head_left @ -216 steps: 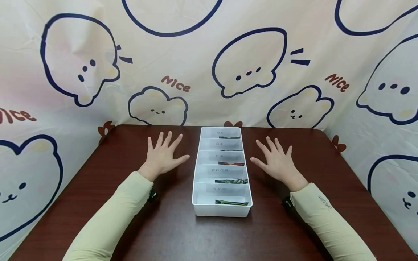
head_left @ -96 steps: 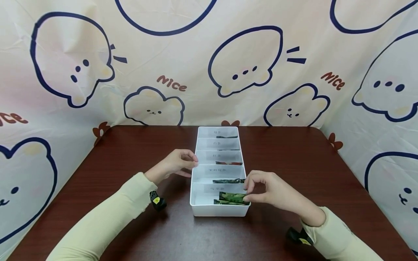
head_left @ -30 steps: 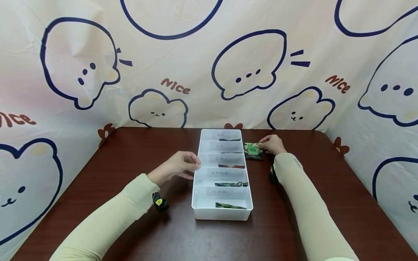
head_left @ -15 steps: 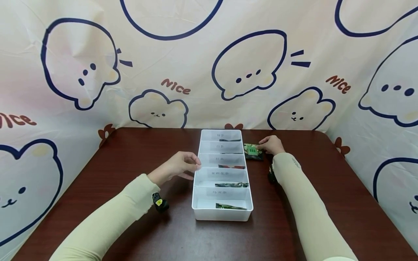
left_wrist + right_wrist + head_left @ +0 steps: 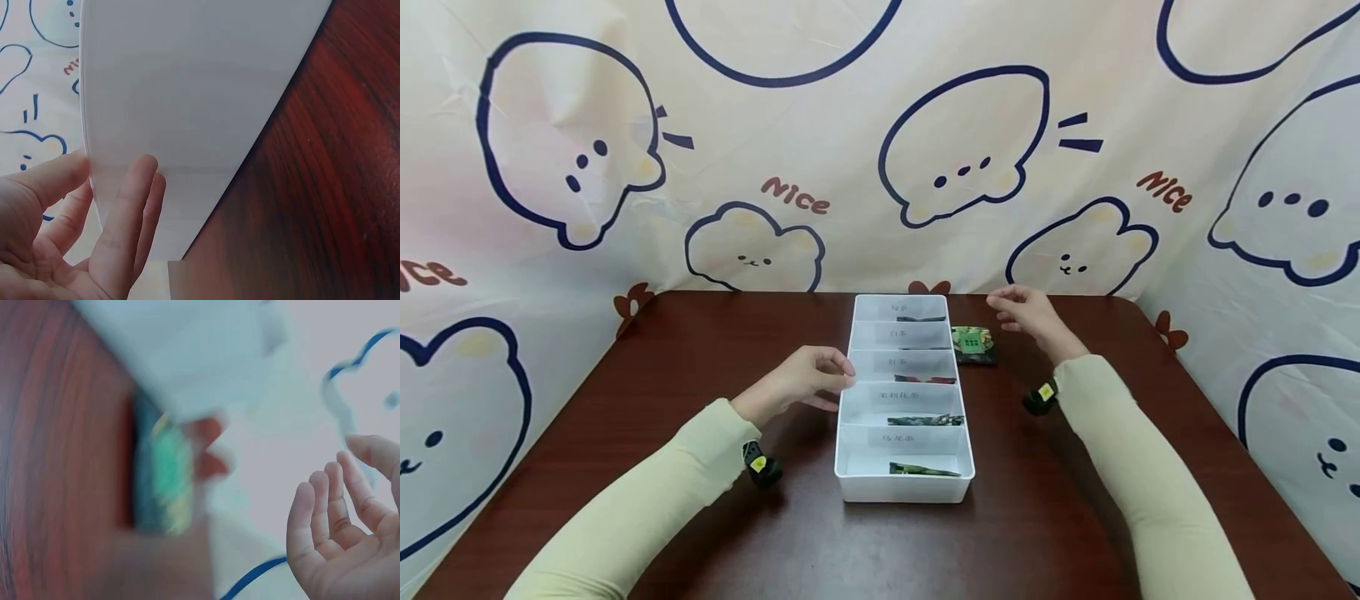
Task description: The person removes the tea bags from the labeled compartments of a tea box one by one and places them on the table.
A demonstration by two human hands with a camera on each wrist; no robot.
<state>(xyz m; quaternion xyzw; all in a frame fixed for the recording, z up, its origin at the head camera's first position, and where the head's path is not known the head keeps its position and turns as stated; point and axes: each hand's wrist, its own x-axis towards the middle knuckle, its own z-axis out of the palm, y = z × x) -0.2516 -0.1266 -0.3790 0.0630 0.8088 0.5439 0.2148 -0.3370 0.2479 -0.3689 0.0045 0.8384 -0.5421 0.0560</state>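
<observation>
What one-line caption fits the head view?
Left hand steadies a white divided tray; right hand hovers open above a green packet on the table.

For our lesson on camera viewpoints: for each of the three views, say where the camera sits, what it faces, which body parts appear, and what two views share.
Head: worn on the head, looking forward and down at the white divided tray, both sleeves, left hand, right hand.
Left wrist: beside the tray's wall; left fingers touch it.
Right wrist: blurred; faces the green packet; right hand's open fingers show.
Shared: head and right wrist both show the packet on the table beside the tray.
</observation>
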